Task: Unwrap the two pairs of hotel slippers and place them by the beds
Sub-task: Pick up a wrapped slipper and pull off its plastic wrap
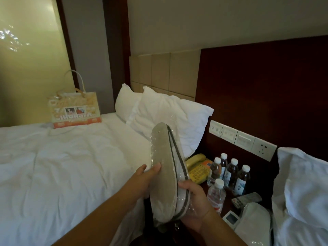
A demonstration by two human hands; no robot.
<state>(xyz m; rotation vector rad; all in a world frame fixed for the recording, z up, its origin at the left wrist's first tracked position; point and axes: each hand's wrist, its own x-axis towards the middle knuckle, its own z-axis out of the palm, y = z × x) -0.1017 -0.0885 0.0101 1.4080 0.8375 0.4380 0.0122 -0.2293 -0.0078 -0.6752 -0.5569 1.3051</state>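
A pair of beige hotel slippers in clear plastic wrap [165,174] is held upright in front of me, sole side facing left, toe end up. My left hand [145,178] grips its left side, thumb on the sole. My right hand [195,205] clasps the heel end from the right and below. A second wrapped pair of slippers [255,221] lies on the nightstand at lower right, partly cut off by the right bed's bedding.
A white bed [53,166] with two pillows [168,114] and a printed gift bag [74,107] lies to the left. The dark nightstand [204,187] holds a yellow phone [197,166], several bottles [230,171] and remotes [246,199]. A second bed's pillow [305,183] is on the right.
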